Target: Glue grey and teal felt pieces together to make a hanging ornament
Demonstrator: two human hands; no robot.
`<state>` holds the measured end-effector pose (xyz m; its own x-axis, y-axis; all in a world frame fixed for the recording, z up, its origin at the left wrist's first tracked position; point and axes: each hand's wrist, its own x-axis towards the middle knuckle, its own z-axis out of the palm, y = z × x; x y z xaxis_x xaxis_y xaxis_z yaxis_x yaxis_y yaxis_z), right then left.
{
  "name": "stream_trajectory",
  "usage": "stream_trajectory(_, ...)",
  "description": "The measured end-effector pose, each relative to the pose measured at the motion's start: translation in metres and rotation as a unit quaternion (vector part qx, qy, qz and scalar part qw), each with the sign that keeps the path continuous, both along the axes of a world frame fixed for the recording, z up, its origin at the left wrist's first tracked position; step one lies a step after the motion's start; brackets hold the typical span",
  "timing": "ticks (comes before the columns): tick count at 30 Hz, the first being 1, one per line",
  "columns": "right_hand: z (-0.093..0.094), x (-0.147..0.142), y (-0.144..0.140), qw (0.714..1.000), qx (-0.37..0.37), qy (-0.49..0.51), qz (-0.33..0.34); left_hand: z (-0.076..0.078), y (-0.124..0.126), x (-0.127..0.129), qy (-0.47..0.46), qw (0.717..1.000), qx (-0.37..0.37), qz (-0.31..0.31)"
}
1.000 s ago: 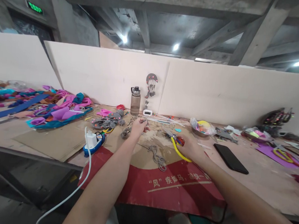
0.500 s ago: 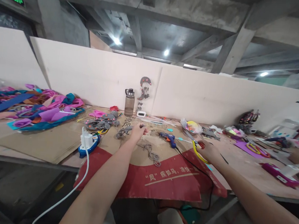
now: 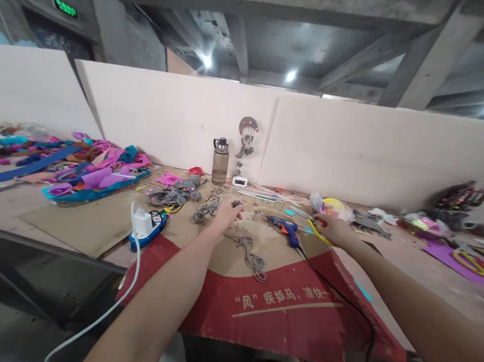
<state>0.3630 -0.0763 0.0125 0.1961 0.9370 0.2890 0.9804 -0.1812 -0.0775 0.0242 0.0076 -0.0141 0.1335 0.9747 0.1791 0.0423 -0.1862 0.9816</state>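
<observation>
My left hand [image 3: 227, 215] is above the cardboard, its fingertips pinched on a small dark grey piece [image 3: 236, 203] too small to make out well. Just beneath and nearer to me lies a tangle of grey cord [image 3: 251, 257]. My right hand [image 3: 338, 230] is closed on the yellow handles of a pair of scissors [image 3: 317, 231]; their blades point to the far left. Between my hands rests a blue glue gun [image 3: 286, 228] with a black cable. Left of my left hand sit a coil of grey cord [image 3: 199, 216] and a pile of grey felt pieces [image 3: 174, 192].
A blue power strip [image 3: 148, 234] with a white plug is at the left, beside heaped coloured felt [image 3: 98, 179]. Behind stand a water bottle [image 3: 220, 163], a small white clock [image 3: 240, 181] and a hanging grey moon ornament [image 3: 248, 128]. More scissors [image 3: 469, 262] lie at right.
The camera view has shifted, so the tabletop things appear further right. My right hand with the scissors has moved left and away from me, nearer the glue gun. My left hand stays pinched.
</observation>
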Motion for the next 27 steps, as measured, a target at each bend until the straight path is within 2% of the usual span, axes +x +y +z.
stream_trajectory(5,-0.009,0.004,0.037,0.997,-0.064,0.009,0.03,0.009,0.003,-0.005,-0.007,0.999,0.032,0.016)
stream_trajectory(8,-0.006,-0.002,0.046,0.997,-0.051,0.013,0.05,0.009,0.009,-0.006,-0.004,0.998,0.05,0.029)
stream_trajectory(10,0.0,-0.018,0.042,0.997,-0.022,0.016,0.071,0.007,0.014,-0.008,0.003,0.997,0.06,0.037)
stream_trajectory(13,0.004,-0.067,0.012,0.987,0.024,0.032,0.153,0.005,0.021,-0.01,0.005,0.997,0.062,0.04)
stream_trajectory(14,0.004,-0.088,-0.004,0.97,0.037,0.057,0.232,0.005,0.022,-0.011,0.002,0.997,0.061,0.042)
stream_trajectory(16,0.0,-0.133,-0.042,0.917,-0.033,0.093,0.386,0.008,0.023,-0.014,-0.008,0.997,0.06,0.044)
stream_trajectory(17,-0.003,-0.154,-0.062,0.903,-0.054,0.112,0.412,0.01,0.022,-0.015,-0.015,0.997,0.061,0.046)
stream_trajectory(20,-0.008,-0.204,-0.109,0.87,-0.125,0.174,0.443,0.019,0.018,-0.019,-0.033,0.996,0.06,0.054)
stream_trajectory(22,-0.007,-0.222,-0.121,0.843,-0.137,0.206,0.478,0.024,0.014,-0.021,-0.041,0.996,0.053,0.052)
stream_trajectory(23,-0.005,-0.226,-0.122,0.838,-0.135,0.217,0.482,0.026,0.013,-0.022,-0.043,0.997,0.049,0.048)
stream_trajectory(24,-0.004,-0.228,-0.121,0.841,-0.122,0.226,0.476,0.027,0.011,-0.022,-0.045,0.997,0.045,0.044)
stream_trajectory(27,-0.001,-0.226,-0.108,0.875,-0.06,0.238,0.417,0.029,0.007,-0.021,-0.042,0.998,0.04,0.035)
